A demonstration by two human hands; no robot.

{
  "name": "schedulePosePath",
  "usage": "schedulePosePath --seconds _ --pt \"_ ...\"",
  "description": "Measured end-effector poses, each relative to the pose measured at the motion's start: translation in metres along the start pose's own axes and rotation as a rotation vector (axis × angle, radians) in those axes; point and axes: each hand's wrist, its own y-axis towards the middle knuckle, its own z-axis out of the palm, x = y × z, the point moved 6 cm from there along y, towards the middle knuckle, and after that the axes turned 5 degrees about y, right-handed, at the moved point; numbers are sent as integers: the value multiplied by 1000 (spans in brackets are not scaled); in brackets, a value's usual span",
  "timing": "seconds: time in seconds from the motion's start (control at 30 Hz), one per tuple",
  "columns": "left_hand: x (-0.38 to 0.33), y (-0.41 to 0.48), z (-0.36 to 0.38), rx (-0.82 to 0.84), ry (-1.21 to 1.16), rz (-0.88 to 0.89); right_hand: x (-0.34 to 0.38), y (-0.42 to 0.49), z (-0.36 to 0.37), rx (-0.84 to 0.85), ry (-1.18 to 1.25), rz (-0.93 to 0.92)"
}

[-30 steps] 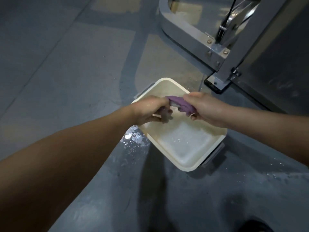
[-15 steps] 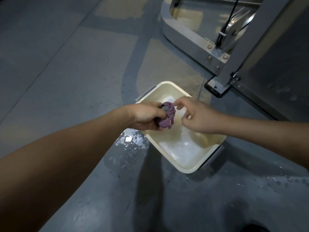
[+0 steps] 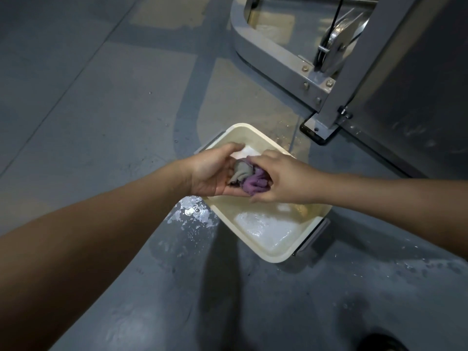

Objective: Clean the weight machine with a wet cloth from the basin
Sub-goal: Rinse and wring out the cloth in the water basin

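Above a cream rectangular plastic basin (image 3: 276, 260), the left hand (image 3: 212, 173) and right hand (image 3: 283, 178) hold a bunched purple-and-grey cloth (image 3: 250, 179), each grip curled round it.

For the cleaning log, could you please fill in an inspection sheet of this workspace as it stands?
Surface: grey painted floor, with a water puddle beside the cream square plastic basin.
Job's things: the basin holds water; crumpled purple-and-grey cloth held above it; grey steel weight machine frame behind.
Clutter: nothing seen.
Hands: left hand cups the cloth from below; right hand grips it from above.
Cables: black cable running to a metal pulley.
Surroundings: grey metal panel at right.
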Motion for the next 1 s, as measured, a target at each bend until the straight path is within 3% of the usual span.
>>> schedulePosePath --seconds 0.17,0.37,0.53,0.73,0.87,1.0 --pt "4 5 -6 -98 -19 22 6 2 -14 -139 8 -105" --pt "4 -3 9 160 155 -50 16 2 -15 -118 82 -132" --pt "0 -5 8 187 530 -95 7 5 -17 -85 204 -14" --pt "-2 -5 11 214 525 -149 6 1 -7 82 2 -87" --pt "-4 -6 27 267 655 -140 14 -1 3 -68 -131 -113" --pt "-4 2 25 119 884 -129 14 5 2 -63 -243 -27"
